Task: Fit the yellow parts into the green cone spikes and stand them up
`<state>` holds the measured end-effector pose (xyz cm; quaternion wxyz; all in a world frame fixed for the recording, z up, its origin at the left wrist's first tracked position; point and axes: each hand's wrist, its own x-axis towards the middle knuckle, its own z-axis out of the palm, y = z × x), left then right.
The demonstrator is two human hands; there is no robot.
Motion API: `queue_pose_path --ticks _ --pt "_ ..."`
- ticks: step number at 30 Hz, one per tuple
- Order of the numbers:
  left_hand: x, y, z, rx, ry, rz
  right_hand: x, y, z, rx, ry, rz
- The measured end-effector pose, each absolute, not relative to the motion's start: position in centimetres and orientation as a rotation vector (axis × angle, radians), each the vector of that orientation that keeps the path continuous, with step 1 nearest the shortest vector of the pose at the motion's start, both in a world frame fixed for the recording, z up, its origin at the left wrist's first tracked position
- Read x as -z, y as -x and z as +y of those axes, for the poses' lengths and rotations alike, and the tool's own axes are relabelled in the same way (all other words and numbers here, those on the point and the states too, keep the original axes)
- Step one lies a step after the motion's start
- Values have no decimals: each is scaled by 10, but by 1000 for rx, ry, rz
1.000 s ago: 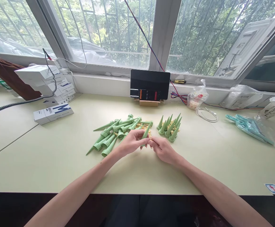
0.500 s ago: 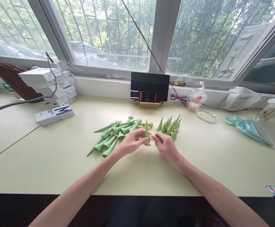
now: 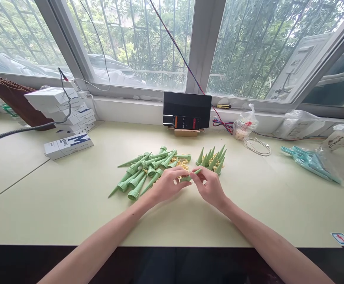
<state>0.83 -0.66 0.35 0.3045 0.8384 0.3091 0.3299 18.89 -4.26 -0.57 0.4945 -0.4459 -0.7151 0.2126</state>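
A green plastic cone-shaped spike [image 3: 186,178] lies tilted between my hands, its narrow tip pointing right and slightly up. My left hand [image 3: 169,182] grips it at the wide end, thumb below and fingers above. The thumb and fingertips of my right hand [image 3: 211,187] close on the spike nearer its tip; whether a small part is also pinched there is hidden. Left of my hands lies a loose pile of similar green spikes [image 3: 136,178] with ribbed caps. Small yellow pieces [image 3: 184,165] are heaped just behind my left fingers.
Several green spikes stand upright in a cluster [image 3: 210,156] behind my right hand, yellow bits among them. A phone [image 3: 186,122] leans on a dark tablet [image 3: 186,104] at the back. White boxes [image 3: 68,145] are at left, teal tools in plastic [image 3: 309,163] at right.
The spike has gone from upright to tilted over towards the right. My right hand has moved in from beside it and its fingers now touch it.
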Motion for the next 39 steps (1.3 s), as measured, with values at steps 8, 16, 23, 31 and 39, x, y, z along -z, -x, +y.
queue_pose_path --ticks 8,16,23,31,39 --pt "0 -4 -1 -1059 -2194 978 -9 -211 -45 134 1083 -1647" --pt "7 -2 0 -1029 -2292 1007 -6 -220 -36 233 1274 -1721" --pt "5 -4 -1 -1037 -2350 958 -7 -222 -35 202 1410 -1747" --pt "5 -3 -2 -1025 -2401 937 -3 -223 -31 143 1516 -1744" --pt "8 -3 -1 -983 -2474 925 0 -222 -30 138 1545 -1741"
